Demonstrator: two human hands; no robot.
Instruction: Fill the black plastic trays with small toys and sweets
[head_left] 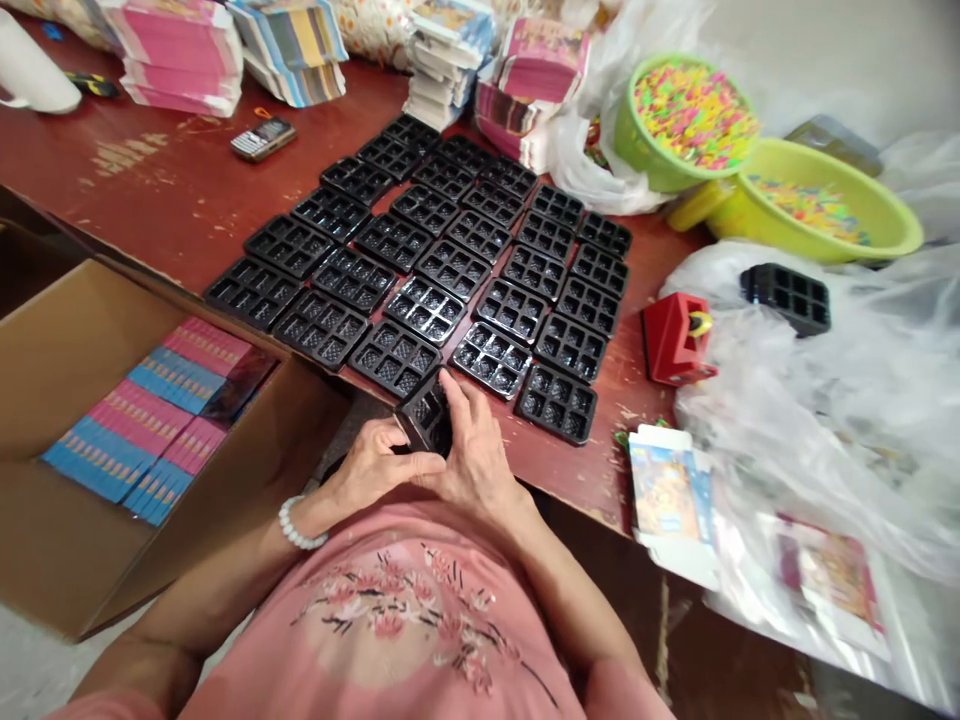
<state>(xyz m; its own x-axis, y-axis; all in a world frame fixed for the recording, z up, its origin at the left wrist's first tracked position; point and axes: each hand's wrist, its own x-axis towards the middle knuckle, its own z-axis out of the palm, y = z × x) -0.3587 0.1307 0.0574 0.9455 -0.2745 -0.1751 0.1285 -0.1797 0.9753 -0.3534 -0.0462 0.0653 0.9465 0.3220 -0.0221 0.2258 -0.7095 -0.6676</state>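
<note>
Between my two hands, close to my body, a black plastic tray with small compartments (426, 412) is held tilted at the table's front edge; it may be a stack of several, I cannot tell. My left hand (381, 458) grips its near left side, thumb across the bottom. My right hand (480, 450) wraps its right side, fingers along the top. Just beyond, rows of similar black trays (394, 355) lie flat side by side on the red table (180, 190). The nearest one on the right is a separate black tray (556, 402).
On the left stands an open cardboard box (45, 350) with pink and blue packs. Stacked printed cartons (180, 60) line the back. Green bowl (630, 120) and yellow-green basin (892, 225) hold colourful small pieces. A red holder (664, 340), clear plastic bags (825, 400) and a phone (264, 138) are around.
</note>
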